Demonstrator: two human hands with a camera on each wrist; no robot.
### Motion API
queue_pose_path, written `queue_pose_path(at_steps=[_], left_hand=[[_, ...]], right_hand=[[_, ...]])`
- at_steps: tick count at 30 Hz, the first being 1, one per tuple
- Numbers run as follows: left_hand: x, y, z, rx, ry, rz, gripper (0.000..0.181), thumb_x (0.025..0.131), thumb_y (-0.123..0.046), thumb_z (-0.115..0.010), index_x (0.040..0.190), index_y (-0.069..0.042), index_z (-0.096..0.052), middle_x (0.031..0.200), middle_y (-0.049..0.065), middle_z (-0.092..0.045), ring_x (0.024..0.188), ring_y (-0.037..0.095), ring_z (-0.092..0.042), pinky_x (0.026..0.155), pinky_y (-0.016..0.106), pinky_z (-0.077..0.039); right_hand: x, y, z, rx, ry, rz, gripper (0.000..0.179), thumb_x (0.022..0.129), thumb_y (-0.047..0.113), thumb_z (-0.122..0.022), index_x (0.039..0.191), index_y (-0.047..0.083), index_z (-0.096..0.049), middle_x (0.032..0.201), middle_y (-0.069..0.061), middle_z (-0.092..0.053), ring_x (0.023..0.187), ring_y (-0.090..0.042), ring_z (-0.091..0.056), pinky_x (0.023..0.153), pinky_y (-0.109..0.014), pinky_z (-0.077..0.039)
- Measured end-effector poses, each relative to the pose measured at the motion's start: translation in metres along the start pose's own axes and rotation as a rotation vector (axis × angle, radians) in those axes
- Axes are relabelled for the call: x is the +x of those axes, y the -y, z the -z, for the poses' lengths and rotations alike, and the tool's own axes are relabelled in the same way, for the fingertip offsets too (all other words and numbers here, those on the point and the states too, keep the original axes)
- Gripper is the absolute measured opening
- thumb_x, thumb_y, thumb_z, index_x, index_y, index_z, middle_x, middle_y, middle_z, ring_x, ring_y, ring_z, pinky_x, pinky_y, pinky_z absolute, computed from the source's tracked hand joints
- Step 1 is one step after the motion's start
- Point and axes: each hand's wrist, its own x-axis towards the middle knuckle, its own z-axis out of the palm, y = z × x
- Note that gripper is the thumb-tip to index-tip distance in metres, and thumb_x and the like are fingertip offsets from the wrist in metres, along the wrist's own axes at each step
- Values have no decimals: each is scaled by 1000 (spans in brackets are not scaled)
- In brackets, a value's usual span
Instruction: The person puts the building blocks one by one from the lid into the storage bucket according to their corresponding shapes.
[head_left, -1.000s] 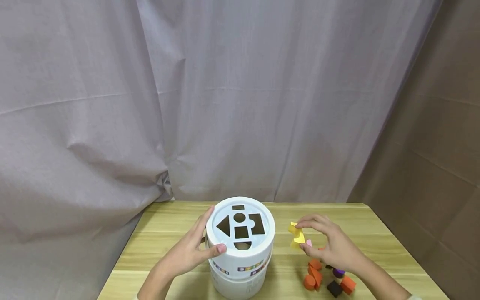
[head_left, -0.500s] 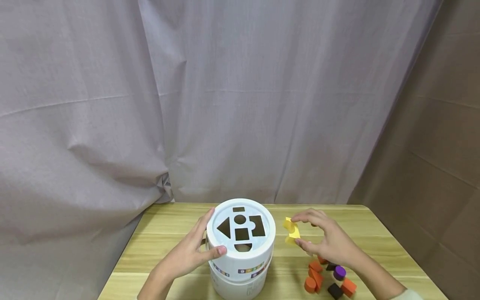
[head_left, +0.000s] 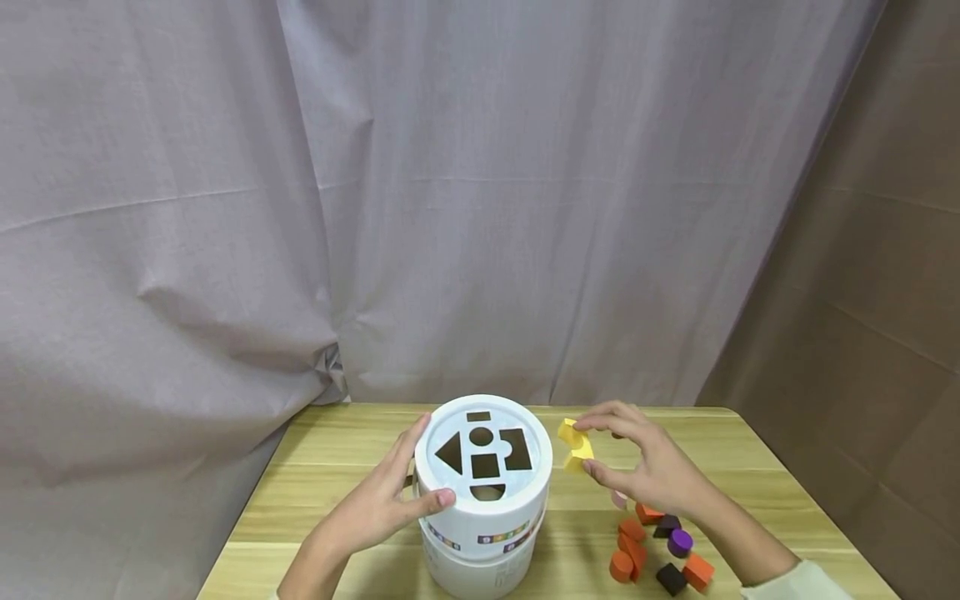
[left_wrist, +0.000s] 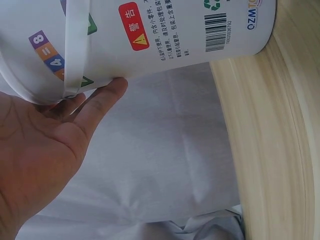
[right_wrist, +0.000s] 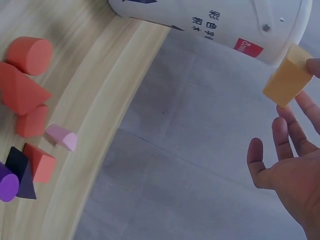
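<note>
Yellow block is on the move: over the last second it's shifted left and a bit away from the person, so now it's close to the bucket but with a gap before the rim. Right hand has it pinched between thumb and fingers, up off the surface. Left hand hasn't really budged: fingers fairly straight against the bucket's side, thumb on the rim, so it's more bracing than clenching imo.

What that means: pickup looks done, and the block is now on the same side as the notched slot, which looks like a match for its scooped-out edge. It's not in or over the slot yet, though, and I'd guess it needs turning to line up.

Also, with that arm shifted, the purple cylinder shows better among the orange blocks.
</note>
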Motion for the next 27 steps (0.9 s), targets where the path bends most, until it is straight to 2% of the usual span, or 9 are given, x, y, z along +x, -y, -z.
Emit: queue_pose_path(at_steps=[7,14,22,27], left_hand=[[1,0,-1,-12,-5,5,111,98,-44,-86,178,-35,-11,187,8,-16,168,39,-30,125,67,-45],[-1,-1,-5,-20,5,8,111,97,-44,-86,178,-36,-11,187,8,-15,167,40,-31,124,67,-46],[1,-2,-8,-13,-1,2,112,97,-45,-87,178,-36,-10,187,9,-15,167,41,-31,124,70,-44],[2,-3,-9,-15,-1,5,113,96,-45,-87,179,-35,-10,187,9,-14,168,41,-30,125,70,-43]], right_hand=[[10,4,1,5,7,29,49,89,18,-94,134,28,-77,136,10,-69,124,-8,-60,101,-40,-59],[17,14,-2,29,21,41,50,88,17,-93,133,30,-76,136,12,-70,127,-9,-58,102,-38,-56],[28,25,-6,68,31,70,51,88,19,-94,135,29,-76,138,10,-70,128,-12,-57,105,-57,-53],[34,27,-11,92,43,82,49,89,22,-94,135,29,-76,137,10,-72,127,-13,-57,105,-56,-54]])
